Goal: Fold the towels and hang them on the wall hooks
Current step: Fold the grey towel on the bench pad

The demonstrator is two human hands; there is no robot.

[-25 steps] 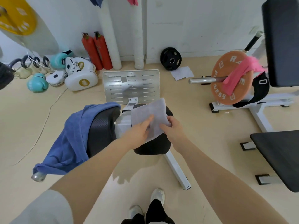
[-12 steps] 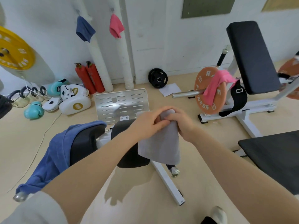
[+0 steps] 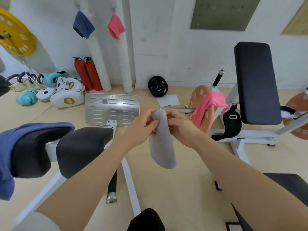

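Observation:
A folded grey towel (image 3: 162,144) hangs in the air in front of me. My left hand (image 3: 141,129) and my right hand (image 3: 181,127) both pinch its top end. On the wall, a folded blue towel (image 3: 82,25) and a folded pink towel (image 3: 116,27) hang from hooks. Another blue towel (image 3: 10,139) is draped over a black roller pad at the left. Another pink towel (image 3: 209,105) lies over an orange weight plate at the right.
Black roller pads (image 3: 83,149) on a white frame stand at the left, with a metal footplate (image 3: 112,109) behind them. A black bench pad (image 3: 256,82) rises at the right. Two red extinguishers (image 3: 87,74), white pipes, boxing gloves and a small black plate (image 3: 158,86) line the wall.
The grey towel was lifted off the roller pad and brought up, narrower now, with both hands gathered at its top. The view rose toward the wall hooks.

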